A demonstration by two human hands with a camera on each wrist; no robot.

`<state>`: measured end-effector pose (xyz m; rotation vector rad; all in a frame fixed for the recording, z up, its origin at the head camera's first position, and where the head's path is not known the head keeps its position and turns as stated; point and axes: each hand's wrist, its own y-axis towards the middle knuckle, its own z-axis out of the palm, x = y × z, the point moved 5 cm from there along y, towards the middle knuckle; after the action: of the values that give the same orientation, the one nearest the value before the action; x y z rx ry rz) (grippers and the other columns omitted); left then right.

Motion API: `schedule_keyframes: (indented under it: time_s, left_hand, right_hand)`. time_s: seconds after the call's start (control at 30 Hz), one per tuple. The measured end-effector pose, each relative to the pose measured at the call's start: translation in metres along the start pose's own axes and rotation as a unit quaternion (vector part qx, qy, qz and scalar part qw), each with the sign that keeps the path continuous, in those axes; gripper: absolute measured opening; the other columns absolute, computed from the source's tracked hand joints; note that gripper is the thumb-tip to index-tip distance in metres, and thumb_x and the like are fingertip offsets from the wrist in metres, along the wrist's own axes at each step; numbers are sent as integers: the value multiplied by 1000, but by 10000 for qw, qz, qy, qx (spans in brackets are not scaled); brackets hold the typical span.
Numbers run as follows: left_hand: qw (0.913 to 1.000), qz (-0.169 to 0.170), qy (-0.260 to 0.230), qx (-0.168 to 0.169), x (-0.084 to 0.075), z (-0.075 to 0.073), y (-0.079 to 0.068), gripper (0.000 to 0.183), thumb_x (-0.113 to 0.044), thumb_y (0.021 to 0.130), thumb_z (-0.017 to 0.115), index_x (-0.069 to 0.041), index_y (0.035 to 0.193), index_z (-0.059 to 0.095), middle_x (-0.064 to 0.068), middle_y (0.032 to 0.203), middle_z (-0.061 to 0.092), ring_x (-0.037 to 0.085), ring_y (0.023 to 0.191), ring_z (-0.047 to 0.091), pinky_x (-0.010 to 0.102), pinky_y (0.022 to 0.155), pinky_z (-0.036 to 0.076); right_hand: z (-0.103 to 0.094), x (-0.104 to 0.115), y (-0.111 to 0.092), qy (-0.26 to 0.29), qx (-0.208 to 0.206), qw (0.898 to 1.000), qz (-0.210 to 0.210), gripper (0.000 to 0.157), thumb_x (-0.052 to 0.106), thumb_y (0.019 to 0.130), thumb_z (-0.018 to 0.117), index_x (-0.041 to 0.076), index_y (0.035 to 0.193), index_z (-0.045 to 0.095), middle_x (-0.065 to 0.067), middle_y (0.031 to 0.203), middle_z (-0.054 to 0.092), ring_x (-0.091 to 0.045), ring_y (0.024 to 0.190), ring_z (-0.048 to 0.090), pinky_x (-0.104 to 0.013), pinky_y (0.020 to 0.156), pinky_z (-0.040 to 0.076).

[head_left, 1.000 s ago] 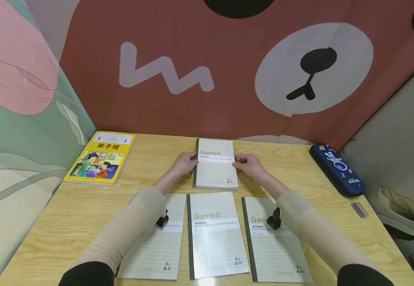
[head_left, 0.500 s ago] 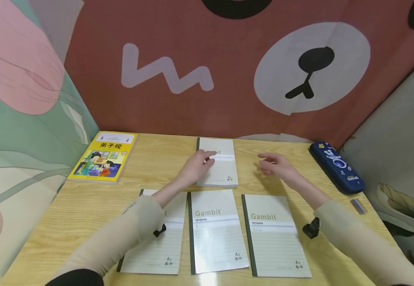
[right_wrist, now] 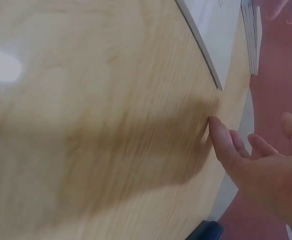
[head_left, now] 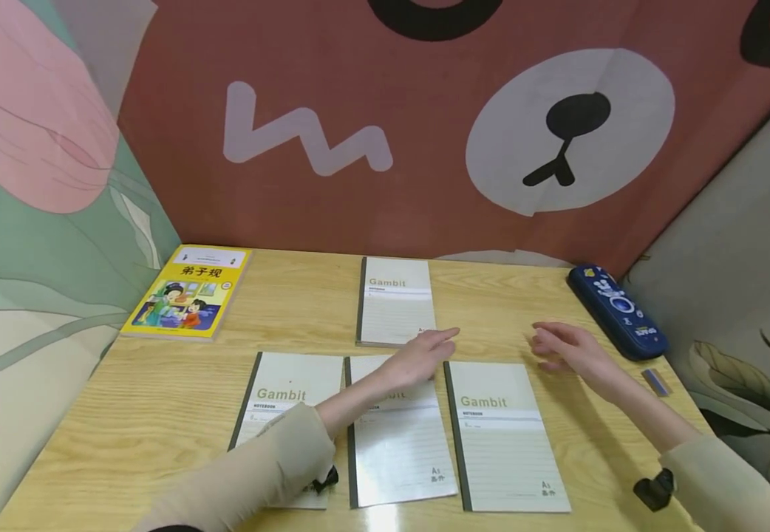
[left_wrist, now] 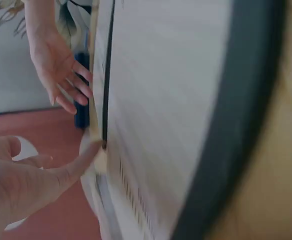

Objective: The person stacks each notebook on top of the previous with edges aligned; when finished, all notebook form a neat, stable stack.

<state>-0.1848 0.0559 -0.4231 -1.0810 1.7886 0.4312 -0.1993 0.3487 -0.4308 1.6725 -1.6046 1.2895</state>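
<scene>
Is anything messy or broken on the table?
A little: the near row's middle notebook sits slightly crooked. Its bottom edge slants; the right notebook has a level one. I see nothing spilled or broken.

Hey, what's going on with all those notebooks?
Somebody is working with notebooks on a table, but neither hand is holding anything right now. The left hand reaches across the notebooks, and the right hand is off to their right. Three front notebooks lie in a row, with the back notebook beyond them. A yellow book and a blue case lie at the sides.
</scene>
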Motion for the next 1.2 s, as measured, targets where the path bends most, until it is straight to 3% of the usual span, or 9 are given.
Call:
schedule_keyframes:
  time_s: [0.13,0.4,0.53,0.63,0.73,0.87,0.97,1.03,1.2]
  left_hand:
    - [9993,-255,-261,107,-6,19,2,59,-44,108,27,-19,160,37,4,170,30,27,161,21,57,131,16]
    - [9974,-467,-538,73,-12,28,2,54,-30,108,35,-13,158,40,-1,171,28,25,162,15,52,132,14]
    - [9902,-728,-1191,-77,-6,27,2,54,-31,107,42,-13,158,41,2,171,29,30,161,18,53,122,38]
    - [9802,-955,-1716,-269,-1,28,4,59,-41,107,41,-13,159,39,7,170,31,33,159,22,49,106,55]
    - [9755,-1014,-1901,-440,2,28,6,57,-38,106,44,-7,154,45,12,166,38,35,154,34,44,99,60]
    - [9718,-1079,-1967,-724,4,26,7,42,-31,103,50,-3,129,68,13,135,66,28,118,65,32,90,60]
    - [9715,-1095,-1927,-842,4,25,7,34,-26,100,54,-5,116,75,12,110,71,21,92,64,27,77,52]
    - [9718,-1049,-1941,-835,2,25,8,34,-23,99,55,-7,124,74,10,116,73,20,96,62,28,80,50]
    - [9700,-871,-2198,-566,-4,25,10,52,-14,100,54,-13,152,51,8,156,53,27,140,54,46,114,48]
  right_hand:
    - [1,-4,-11,275,187,9992,220,72,41,111,43,-8,159,22,-37,156,37,-8,117,65,-43,94,62]
    - [24,8,-33,361,417,9965,628,75,45,111,39,-5,162,12,-36,161,28,-49,143,40,-50,95,61]
    - [35,15,-37,444,495,9943,828,78,47,111,36,-5,162,6,-37,161,25,-53,145,33,-52,97,60]
    - [37,14,-37,469,456,9923,1054,82,48,111,35,-7,162,3,-36,159,25,-50,141,38,-51,97,60]
    - [34,9,-36,498,395,9893,1309,79,46,111,36,-10,160,8,-31,150,36,-37,125,53,-45,95,61]
    - [25,1,-31,523,311,9854,1590,62,35,111,40,-13,150,30,-10,119,59,-16,98,61,-35,86,61]
    - [19,-2,-27,532,308,9848,1625,55,24,111,42,-17,148,34,0,105,65,-11,90,62,-30,82,60]
    - [15,-3,-24,518,256,9854,1602,56,18,111,43,-18,151,29,2,105,68,-9,90,63,-28,81,60]
    - [6,2,-17,495,-8,9892,1383,58,15,111,43,-15,156,23,8,100,69,-7,87,64,-25,79,60]
